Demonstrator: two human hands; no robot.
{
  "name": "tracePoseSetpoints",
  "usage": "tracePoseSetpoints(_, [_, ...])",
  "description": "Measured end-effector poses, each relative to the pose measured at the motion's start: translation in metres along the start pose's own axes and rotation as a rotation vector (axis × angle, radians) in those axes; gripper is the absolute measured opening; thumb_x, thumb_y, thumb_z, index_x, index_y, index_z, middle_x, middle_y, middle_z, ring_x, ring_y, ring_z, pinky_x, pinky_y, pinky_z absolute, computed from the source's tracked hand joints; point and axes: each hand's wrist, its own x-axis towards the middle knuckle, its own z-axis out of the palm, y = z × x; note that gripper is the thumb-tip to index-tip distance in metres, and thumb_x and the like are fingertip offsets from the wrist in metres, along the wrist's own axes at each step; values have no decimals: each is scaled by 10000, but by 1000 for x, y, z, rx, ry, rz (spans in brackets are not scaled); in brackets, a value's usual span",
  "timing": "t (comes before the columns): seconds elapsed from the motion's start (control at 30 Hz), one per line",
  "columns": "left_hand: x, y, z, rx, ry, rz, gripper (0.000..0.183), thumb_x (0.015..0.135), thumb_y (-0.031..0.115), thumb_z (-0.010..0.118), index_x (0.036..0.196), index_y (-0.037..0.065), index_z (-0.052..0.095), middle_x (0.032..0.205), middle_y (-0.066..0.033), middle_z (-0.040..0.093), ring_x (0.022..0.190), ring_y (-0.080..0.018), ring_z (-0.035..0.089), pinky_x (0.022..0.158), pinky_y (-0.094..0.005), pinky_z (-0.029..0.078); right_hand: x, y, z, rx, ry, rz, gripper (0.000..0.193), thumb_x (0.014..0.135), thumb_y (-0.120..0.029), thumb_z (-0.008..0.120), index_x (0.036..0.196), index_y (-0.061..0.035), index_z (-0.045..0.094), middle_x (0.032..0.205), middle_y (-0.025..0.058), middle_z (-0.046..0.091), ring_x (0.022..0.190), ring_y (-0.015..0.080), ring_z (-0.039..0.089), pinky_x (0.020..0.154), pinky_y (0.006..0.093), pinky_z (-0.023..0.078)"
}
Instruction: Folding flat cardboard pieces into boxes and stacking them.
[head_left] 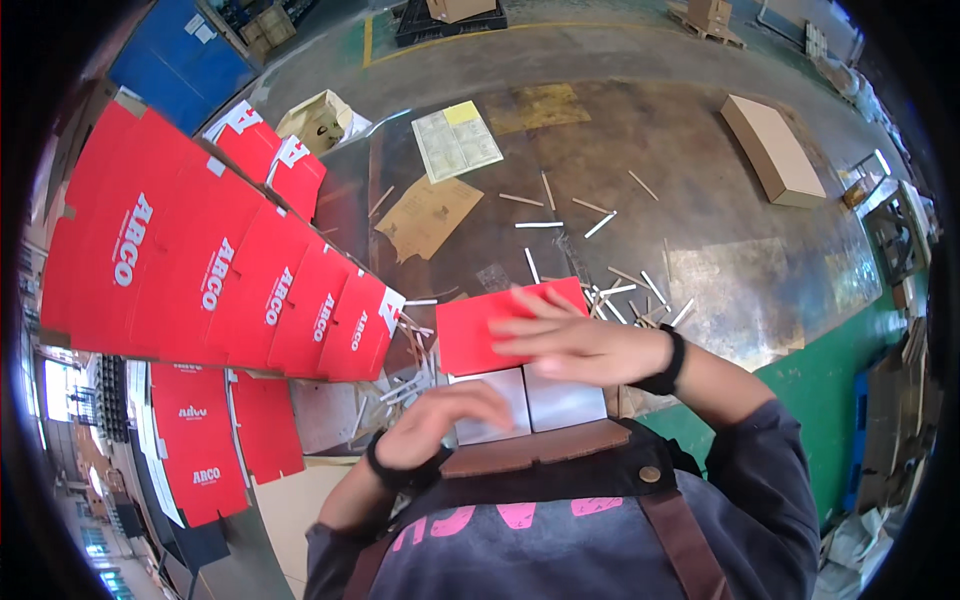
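A carton with a red panel (470, 335), white inner flaps (568, 400) and a brown cardboard edge (535, 450) lies at the table's near edge, close to my body. Over the red panel my right hand (595, 348) is spread, its fingers blurred by motion and apart. Above the left white flap is my left hand (445, 420), its fingers stretched toward the right and smeared. Nothing shows in either hand. Whether the fingertips touch the carton I cannot tell.
Overlapping red cartons (200, 250) stand in a long row at the left, with more red cartons (195, 450) below. Loose cardboard strips (610, 300) litter the table (640, 150). A printed sheet (450, 150), a torn brown piece (425, 215) and a long brown box (770, 150) lie farther off.
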Motion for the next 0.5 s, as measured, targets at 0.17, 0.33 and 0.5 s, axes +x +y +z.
tracePoseSetpoints(0.17, [-39,45,23,321,306,-205,313,977,280,630,1009,-29,663,932,-99,691,853,-237,674,824,-319,511,-39,-53,-31,735,49,334,462,949,-221,670,1343,-77,477,810,22,698,820,171,694,708,282,502])
tracePoseSetpoints(0.33, [-14,44,31,584,494,13,322,837,280,765,1049,49,693,1035,-113,647,861,-235,649,762,-329,518,-35,-47,8,427,595,227,135,948,-111,640,1073,-61,640,715,37,630,644,187,635,646,267,509])
tracePoseSetpoints(0.5, [-15,37,21,1213,358,78,374,743,285,823,1045,97,706,1125,-121,573,1043,-284,558,868,-378,440,-52,-36,-11,397,371,132,362,830,-307,778,1095,-72,707,1129,110,571,1057,287,525,909,406,427])
